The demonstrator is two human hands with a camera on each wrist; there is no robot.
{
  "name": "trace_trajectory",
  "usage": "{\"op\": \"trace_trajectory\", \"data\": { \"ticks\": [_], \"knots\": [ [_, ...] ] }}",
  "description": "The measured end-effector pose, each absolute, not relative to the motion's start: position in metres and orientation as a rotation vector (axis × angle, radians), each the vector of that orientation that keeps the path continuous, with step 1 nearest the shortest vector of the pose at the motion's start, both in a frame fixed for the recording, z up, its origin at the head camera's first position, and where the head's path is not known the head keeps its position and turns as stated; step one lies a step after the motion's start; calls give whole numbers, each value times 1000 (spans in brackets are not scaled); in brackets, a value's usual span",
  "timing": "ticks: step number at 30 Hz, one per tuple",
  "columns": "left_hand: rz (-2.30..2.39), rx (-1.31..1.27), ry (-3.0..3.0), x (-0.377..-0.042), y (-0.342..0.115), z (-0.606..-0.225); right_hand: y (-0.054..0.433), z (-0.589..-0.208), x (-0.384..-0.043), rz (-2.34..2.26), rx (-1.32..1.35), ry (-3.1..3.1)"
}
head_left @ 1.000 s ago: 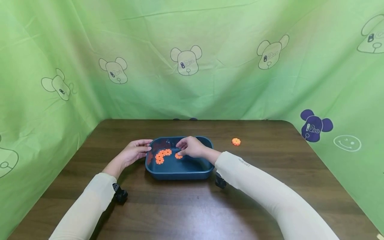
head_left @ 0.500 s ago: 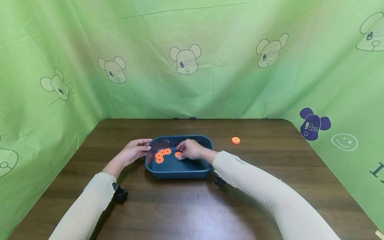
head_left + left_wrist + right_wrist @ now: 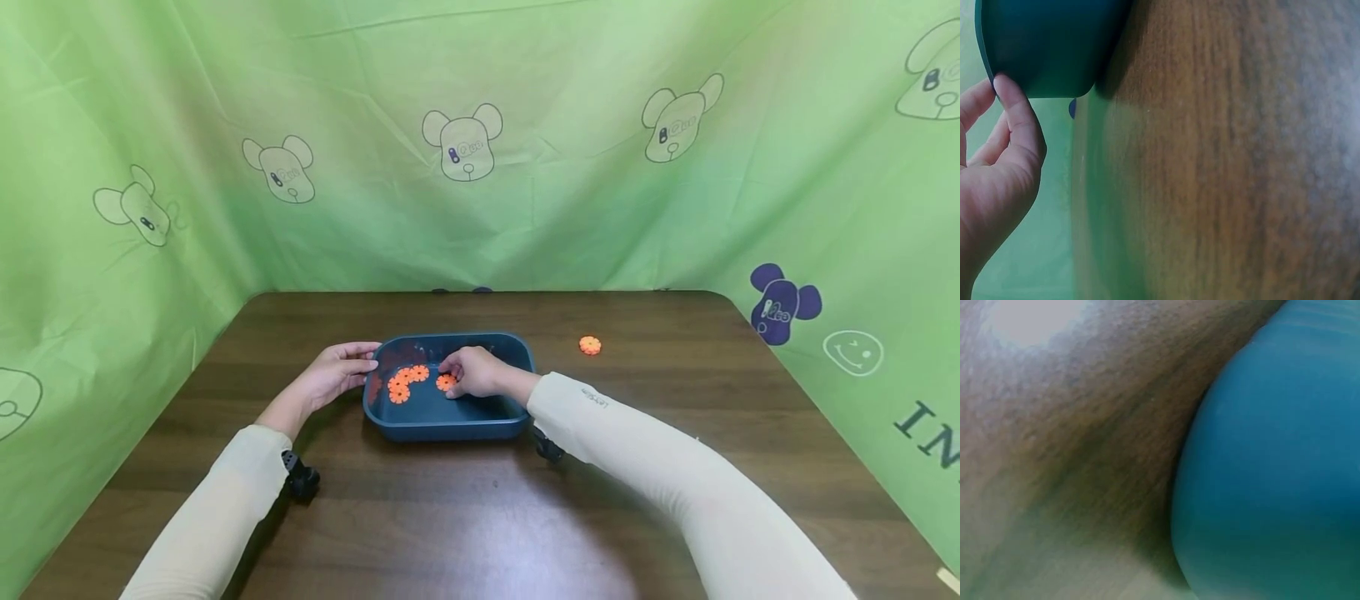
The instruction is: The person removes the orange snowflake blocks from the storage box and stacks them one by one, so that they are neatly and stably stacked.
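At the left end of a dark blue plastic basin [image 3: 450,432], my left hand [image 3: 330,377] pinches the rim, with the thumb [image 3: 1016,109] near the edge in the left wrist view. My right hand [image 3: 480,372] reaches over the right side into the basin. Its thumb and fingers hold an orange flower-shaped notched disc [image 3: 446,382] low over or on the basin floor; I cannot tell which. To its left, several similar orange discs [image 3: 400,392] lie in a curved row. The right wrist view has only the basin's outer wall [image 3: 1272,456] and tabletop, with no hand in sight.
Right of the basin, another orange disc [image 3: 590,345], perhaps stacked, lies on the brown wooden table [image 3: 480,517]. A green printed cloth [image 3: 465,233] hangs behind the table and along both sides. A black wrist camera [image 3: 302,479] sits under the left sleeve.
My right thumb has slid slightly toward the near side of the orange disc, which shows more between thumb and fingers. The left hand keeps its place on the rim. The head view has shifted slightly.
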State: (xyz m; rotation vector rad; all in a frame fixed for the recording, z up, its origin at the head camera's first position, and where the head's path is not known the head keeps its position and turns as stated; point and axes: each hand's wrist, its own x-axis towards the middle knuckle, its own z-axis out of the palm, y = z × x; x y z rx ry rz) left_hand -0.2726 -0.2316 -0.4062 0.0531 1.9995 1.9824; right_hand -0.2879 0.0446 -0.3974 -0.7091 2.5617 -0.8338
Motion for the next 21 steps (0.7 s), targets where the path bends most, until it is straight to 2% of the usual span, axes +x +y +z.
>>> {"op": "trace_trajectory", "data": {
  "ticks": [21],
  "knots": [
    [1987,51,1990,-269,-231,-406,46,-399,-287,-830,-723,2589]
  ]
}}
